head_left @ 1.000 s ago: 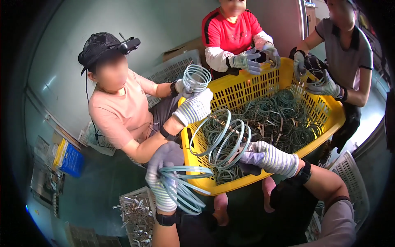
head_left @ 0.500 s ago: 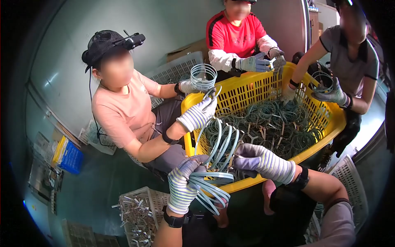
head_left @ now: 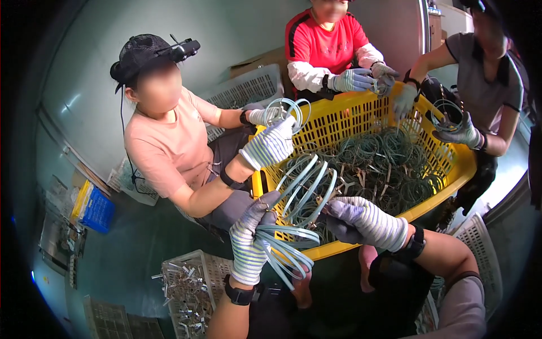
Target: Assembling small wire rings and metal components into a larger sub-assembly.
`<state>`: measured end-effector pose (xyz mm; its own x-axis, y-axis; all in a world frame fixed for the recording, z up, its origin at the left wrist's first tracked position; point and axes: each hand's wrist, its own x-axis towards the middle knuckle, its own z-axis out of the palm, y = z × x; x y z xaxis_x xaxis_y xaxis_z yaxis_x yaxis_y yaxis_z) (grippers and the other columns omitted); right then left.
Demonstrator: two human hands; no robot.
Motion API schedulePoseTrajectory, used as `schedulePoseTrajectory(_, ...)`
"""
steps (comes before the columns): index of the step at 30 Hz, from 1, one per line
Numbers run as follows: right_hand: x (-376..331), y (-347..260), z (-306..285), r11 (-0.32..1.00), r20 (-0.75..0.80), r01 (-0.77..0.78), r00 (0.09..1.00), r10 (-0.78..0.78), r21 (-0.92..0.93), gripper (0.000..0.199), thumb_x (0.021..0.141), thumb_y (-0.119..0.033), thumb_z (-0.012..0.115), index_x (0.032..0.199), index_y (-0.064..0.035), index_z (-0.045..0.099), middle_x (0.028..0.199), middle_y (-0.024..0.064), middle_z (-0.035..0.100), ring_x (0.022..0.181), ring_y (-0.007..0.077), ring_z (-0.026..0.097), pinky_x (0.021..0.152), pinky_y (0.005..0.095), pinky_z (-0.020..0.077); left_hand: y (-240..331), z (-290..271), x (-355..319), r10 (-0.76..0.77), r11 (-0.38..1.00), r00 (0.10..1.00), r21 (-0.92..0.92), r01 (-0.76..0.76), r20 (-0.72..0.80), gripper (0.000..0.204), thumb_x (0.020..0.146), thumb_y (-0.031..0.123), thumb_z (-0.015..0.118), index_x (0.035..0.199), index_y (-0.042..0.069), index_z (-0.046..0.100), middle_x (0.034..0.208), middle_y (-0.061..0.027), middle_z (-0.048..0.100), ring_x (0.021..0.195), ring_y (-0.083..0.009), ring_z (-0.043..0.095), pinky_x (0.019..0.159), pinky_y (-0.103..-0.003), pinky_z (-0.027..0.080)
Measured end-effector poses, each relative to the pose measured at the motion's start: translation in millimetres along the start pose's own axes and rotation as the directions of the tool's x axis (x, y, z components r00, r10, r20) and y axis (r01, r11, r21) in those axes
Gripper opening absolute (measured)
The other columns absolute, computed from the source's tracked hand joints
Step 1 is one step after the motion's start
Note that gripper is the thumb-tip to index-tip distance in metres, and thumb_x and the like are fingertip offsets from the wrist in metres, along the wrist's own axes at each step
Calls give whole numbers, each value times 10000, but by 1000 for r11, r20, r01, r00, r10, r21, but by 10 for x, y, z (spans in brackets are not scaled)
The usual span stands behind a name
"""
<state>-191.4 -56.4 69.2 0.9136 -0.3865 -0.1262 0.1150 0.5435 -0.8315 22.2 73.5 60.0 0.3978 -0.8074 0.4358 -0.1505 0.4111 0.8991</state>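
My left hand (head_left: 251, 240), in a striped glove, is closed round a bundle of pale blue-green rings (head_left: 287, 236) below the basket's near rim. Several of these rings fan upward over the yellow basket (head_left: 403, 216). At their right side my gloved right hand (head_left: 367, 223) is closed, thumb and fingertips pinched by the ring ends. Whatever small piece sits in that pinch is too small to make out. A tangled heap of similar rings (head_left: 378, 164), with metal bits among them, fills the basket.
At left, a co-worker's gloved hands hold rings (head_left: 293, 116). Two others work at the basket's far and right sides, one holding rings (head_left: 446, 114). A pale crate of metal pieces (head_left: 192, 288) stands at lower left; a white crate (head_left: 477, 248) is at lower right.
My hands have shifted only slightly, and the fanned rings have swung a little. The left co-worker's rings have tilted apart; the right co-worker's hand has risen from the heap.
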Motion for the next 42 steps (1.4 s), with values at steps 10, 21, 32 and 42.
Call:
schedulePoseTrajectory(10,-41,-30,41,992,-44,46,998,-51,-115,269,923,-338,576,980,-75,591,656,-29,508,500,51,404,458,194,312,374,173,0,-28,773,963,616,-149,268,365,867,47,568,1224,121,589,1098,-102,657,888,-193,655,782,-272,489)
schedulePoseTrajectory(21,-55,4,44,997,27,1,1000,1,-76,392,947,-403,509,1074,-48,617,620,-33,480,475,49,375,438,194,273,145,58,51,-103,990,992,106,96,71,445,863,3,593,1294,102,538,838,70,604,605,0,428,575,-163,374)
schedulePoseTrajectory(32,-88,-55,3,993,32,-57,998,61,-100,437,943,-430,497,1101,-43,621,636,-40,490,498,42,376,455,182,280,205,95,16,39,950,998,309,-53,50,455,796,-91,531,1208,81,617,795,58,555,661,-21,462,613,-159,393)
schedulePoseTrajectory(42,-23,23,80,962,-11,179,983,-185,-209,334,890,-293,627,1129,-64,578,876,-40,598,704,49,520,587,202,437,0,123,79,-61,982,997,179,53,43,344,887,-88,454,1212,-22,545,1039,-108,654,942,-117,600,838,-223,462)
